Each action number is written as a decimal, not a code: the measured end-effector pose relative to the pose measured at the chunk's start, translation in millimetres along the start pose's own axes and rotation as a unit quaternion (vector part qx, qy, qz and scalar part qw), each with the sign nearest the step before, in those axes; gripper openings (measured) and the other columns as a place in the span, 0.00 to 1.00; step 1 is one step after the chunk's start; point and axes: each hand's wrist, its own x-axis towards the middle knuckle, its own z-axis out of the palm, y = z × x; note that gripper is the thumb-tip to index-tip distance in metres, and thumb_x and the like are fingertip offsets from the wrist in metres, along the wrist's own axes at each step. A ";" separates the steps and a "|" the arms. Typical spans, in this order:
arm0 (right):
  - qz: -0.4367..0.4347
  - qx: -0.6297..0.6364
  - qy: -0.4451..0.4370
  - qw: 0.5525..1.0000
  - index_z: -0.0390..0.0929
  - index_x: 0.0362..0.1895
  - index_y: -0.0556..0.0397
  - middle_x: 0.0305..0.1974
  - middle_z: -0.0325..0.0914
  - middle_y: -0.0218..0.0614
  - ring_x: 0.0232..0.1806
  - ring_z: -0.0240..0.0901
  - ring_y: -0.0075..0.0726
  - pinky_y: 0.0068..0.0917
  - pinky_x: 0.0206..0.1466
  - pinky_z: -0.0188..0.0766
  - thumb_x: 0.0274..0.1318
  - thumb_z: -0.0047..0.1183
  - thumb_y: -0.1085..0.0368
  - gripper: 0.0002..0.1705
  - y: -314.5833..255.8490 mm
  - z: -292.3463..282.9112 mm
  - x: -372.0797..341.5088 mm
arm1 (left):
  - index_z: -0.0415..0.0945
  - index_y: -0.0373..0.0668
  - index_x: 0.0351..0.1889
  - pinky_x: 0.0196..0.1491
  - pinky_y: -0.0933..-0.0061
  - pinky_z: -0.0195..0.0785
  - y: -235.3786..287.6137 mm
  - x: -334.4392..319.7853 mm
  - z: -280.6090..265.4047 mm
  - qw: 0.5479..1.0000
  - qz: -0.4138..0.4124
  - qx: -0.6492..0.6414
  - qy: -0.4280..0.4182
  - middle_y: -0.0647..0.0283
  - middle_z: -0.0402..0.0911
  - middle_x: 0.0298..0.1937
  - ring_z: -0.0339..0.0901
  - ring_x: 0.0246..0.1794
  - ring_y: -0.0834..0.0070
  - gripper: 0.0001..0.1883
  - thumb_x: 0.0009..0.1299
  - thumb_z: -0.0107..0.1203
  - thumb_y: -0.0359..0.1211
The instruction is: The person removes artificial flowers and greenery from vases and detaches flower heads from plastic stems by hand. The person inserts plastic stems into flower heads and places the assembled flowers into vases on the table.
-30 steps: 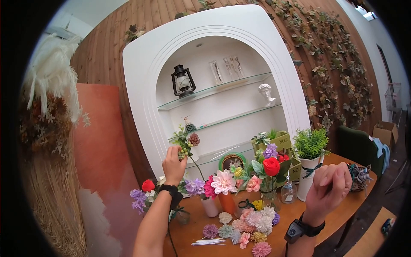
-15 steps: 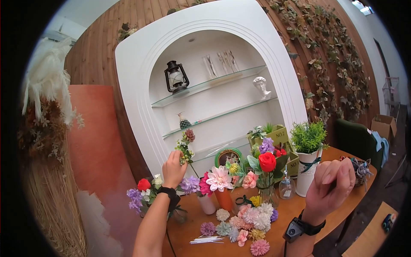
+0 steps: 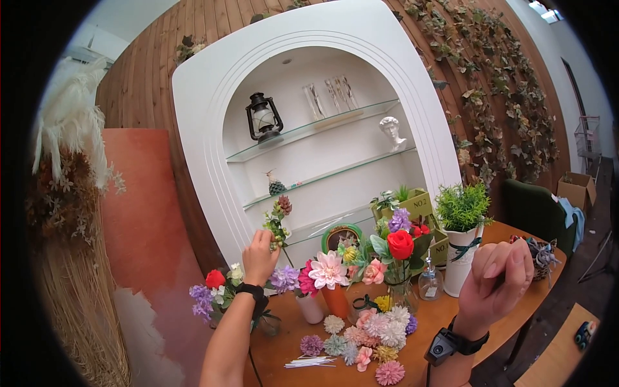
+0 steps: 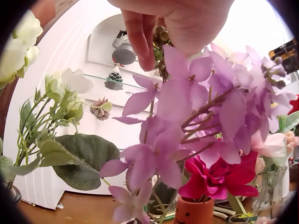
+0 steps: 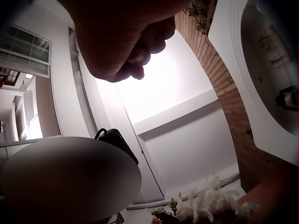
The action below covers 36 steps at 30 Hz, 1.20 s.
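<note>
My left hand (image 3: 259, 259) grips a green artificial sprig (image 3: 275, 227) low on its berried part. A reddish-brown succulent-like head (image 3: 284, 205) tops the sprig, and a thin stem runs down behind the other flowers. In the left wrist view the fingers (image 4: 140, 37) pinch down around small berries (image 4: 162, 33), while lilac blossoms (image 4: 159, 158) fill the foreground and hide much of the stem. My right hand (image 3: 500, 277) is raised over the table's right side, fingers curled in with nothing in them. Near the left hand stand a pink dahlia (image 3: 327, 269) and a magenta flower (image 3: 307, 278) in small vases.
Loose flower heads (image 3: 380, 332) and white sticks (image 3: 311, 362) lie on the wooden table (image 3: 277, 322). A glass vase (image 3: 403, 297) with a red rose, a small glass bottle (image 3: 431, 284) and a white pitcher (image 3: 456, 277) line the right. Behind is a white arched shelf unit (image 3: 213, 161).
The head view has shifted slightly. My left hand has come down a little with the sprig, which now looks narrower and more upright. The right hand stays raised and curled.
</note>
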 end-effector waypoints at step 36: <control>0.001 -0.021 -0.007 1.000 0.61 0.18 0.52 0.13 0.62 0.31 0.12 0.46 0.17 0.20 0.16 0.40 0.63 0.44 0.69 0.18 2.8 6.9 -4.5 | 0.79 0.51 0.49 0.48 0.59 0.73 7.9 -0.4 -32.3 0.975 0.084 -0.159 -0.132 0.61 0.78 0.52 0.79 0.48 0.59 0.13 0.69 0.55 0.41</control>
